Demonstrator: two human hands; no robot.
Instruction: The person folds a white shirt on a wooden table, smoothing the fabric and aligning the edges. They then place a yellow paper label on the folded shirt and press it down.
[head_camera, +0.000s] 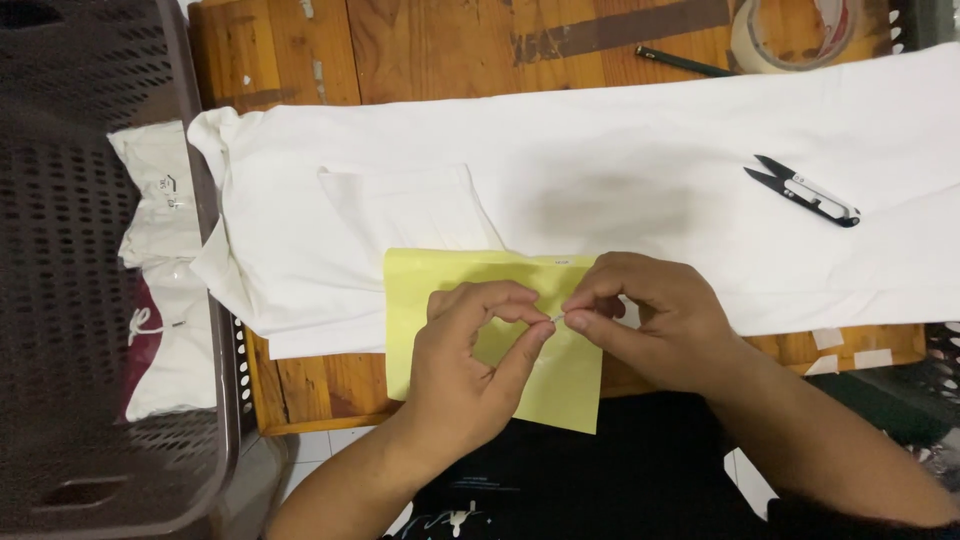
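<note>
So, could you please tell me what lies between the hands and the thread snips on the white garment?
In the head view, only bare white garment lies between the right hand and the thread snips; nothing else sits on that stretch.

Thread snips (803, 191), tape roll (795, 35), black pen (685, 62) — brown basket (70, 250) at left

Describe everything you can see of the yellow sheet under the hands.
The yellow sheet is a pale, matt rectangle, paper-like and flat. Its upper part lies on the white garment; its lower part overhangs the wooden table edge. The left hand and right hand hover over its middle, pinching something tiny between fingertips.
</note>
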